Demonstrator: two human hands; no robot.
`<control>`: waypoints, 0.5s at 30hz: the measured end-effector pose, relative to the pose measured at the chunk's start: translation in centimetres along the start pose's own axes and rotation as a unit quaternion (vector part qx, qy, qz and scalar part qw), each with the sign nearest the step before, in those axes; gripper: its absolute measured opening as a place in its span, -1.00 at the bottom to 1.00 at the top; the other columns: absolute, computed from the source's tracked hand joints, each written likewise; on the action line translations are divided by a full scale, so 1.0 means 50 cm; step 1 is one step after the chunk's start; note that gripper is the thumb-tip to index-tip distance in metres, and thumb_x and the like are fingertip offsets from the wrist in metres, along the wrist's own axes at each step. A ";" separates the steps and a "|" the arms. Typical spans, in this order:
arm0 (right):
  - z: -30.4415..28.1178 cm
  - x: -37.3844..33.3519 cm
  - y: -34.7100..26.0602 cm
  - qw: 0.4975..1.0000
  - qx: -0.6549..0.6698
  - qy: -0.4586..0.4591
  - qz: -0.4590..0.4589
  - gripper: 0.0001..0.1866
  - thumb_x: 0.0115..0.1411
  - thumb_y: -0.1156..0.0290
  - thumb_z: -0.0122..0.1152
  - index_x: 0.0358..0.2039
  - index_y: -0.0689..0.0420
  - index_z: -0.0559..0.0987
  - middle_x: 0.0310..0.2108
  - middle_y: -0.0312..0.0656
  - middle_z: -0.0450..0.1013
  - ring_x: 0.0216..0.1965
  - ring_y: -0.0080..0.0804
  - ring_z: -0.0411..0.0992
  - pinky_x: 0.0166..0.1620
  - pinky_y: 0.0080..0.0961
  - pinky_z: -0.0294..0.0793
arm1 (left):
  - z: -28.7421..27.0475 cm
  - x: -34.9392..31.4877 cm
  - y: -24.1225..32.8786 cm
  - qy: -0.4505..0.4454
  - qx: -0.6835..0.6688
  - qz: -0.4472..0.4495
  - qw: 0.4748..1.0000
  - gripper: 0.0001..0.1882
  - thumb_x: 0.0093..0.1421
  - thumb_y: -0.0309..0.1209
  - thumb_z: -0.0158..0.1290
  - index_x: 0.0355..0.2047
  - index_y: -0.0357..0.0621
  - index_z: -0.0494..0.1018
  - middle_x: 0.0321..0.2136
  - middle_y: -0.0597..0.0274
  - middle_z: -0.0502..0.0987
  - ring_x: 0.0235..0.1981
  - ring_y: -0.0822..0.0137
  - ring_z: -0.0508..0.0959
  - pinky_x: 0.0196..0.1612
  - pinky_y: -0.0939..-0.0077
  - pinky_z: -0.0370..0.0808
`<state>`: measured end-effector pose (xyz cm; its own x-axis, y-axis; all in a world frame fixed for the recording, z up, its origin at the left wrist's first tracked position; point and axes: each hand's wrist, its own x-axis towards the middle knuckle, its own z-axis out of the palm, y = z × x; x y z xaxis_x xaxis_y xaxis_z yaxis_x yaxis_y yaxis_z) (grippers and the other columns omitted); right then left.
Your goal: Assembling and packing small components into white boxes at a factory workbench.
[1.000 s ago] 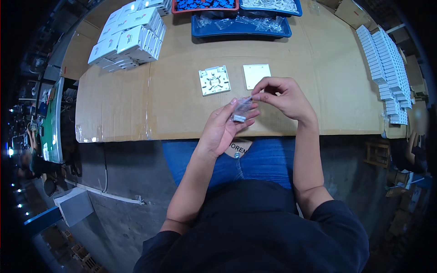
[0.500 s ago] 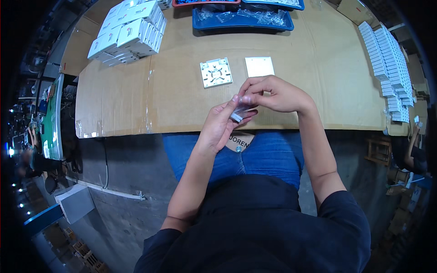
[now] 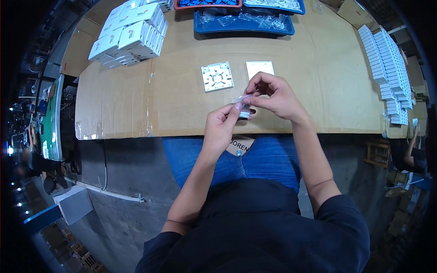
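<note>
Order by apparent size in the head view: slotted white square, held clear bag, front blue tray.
1. Front blue tray
2. Slotted white square
3. Held clear bag, partly hidden by fingers

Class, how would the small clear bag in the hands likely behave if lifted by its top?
The clear bag is probably floppy: its thin film crumples where the left hand and right hand pinch it. It would likely hang bottom-heavy, since white contents sit low inside.
</note>
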<state>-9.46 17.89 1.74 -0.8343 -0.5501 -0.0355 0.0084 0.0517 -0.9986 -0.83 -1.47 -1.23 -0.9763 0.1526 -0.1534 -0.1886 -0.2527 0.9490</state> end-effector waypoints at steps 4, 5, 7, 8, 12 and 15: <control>0.059 -0.013 0.015 0.985 0.145 0.083 -0.047 -0.65 0.21 0.63 0.39 0.01 0.27 0.55 -0.24 -0.29 0.56 -0.23 -0.66 0.53 -0.12 -0.70 0.56 | 0.018 -0.001 0.002 0.092 0.050 0.036 0.994 -0.70 0.47 -0.37 0.06 0.00 -0.40 0.56 -0.18 0.14 0.68 -0.14 0.42 0.64 0.03 0.51 0.54; 0.066 -0.015 0.023 0.981 0.150 0.112 -0.056 -0.63 0.22 0.64 0.38 0.03 0.28 0.53 -0.22 -0.27 0.56 -0.20 -0.64 0.54 -0.10 -0.69 0.57 | 0.027 -0.002 0.006 0.161 0.062 0.083 0.981 -0.74 0.42 -0.41 0.14 -0.02 -0.39 0.56 -0.18 0.18 0.67 -0.14 0.43 0.62 0.05 0.52 0.52; 0.076 -0.020 0.028 0.975 0.157 0.142 -0.064 -0.62 0.23 0.65 0.37 0.05 0.29 0.52 -0.20 -0.24 0.56 -0.17 -0.63 0.55 -0.07 -0.69 0.58 | 0.025 -0.002 0.016 0.167 0.033 0.099 0.980 -0.76 0.40 -0.44 0.17 -0.04 -0.38 0.56 -0.18 0.18 0.66 -0.13 0.44 0.61 0.04 0.52 0.53; 0.081 -0.024 0.027 0.975 0.164 0.135 -0.059 -0.61 0.23 0.65 0.37 0.06 0.29 0.51 -0.19 -0.23 0.56 -0.15 -0.61 0.55 -0.06 -0.69 0.58 | 0.023 -0.002 0.020 0.173 0.003 0.119 0.978 -0.79 0.38 -0.47 0.19 -0.07 -0.36 0.55 -0.19 0.19 0.65 -0.12 0.44 0.61 0.04 0.53 0.53; 0.102 -0.023 0.019 0.964 0.203 0.163 -0.054 -0.68 0.25 0.65 0.35 0.02 0.30 0.55 -0.16 -0.19 0.58 -0.12 -0.58 0.56 -0.03 -0.68 0.58 | 0.017 0.001 0.014 0.181 -0.033 0.131 0.974 -0.83 0.38 -0.50 0.18 -0.09 -0.36 0.56 -0.21 0.18 0.65 -0.14 0.45 0.61 0.00 0.55 0.55; 0.094 -0.025 0.027 0.971 0.187 0.146 -0.026 -0.80 0.28 0.64 0.33 -0.09 0.31 0.60 -0.18 -0.19 0.60 -0.13 -0.58 0.56 -0.02 -0.66 0.58 | 0.025 0.001 0.021 0.199 -0.042 0.119 0.972 -0.84 0.37 -0.52 0.18 -0.10 -0.36 0.57 -0.22 0.18 0.65 -0.15 0.46 0.61 -0.02 0.55 0.55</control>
<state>-5.82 14.70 0.25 -0.9592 -0.2814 -0.0272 0.1166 -0.3063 -0.9448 -0.96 -0.55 0.09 -0.9538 -0.2974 -0.0415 0.0568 -0.3145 0.9476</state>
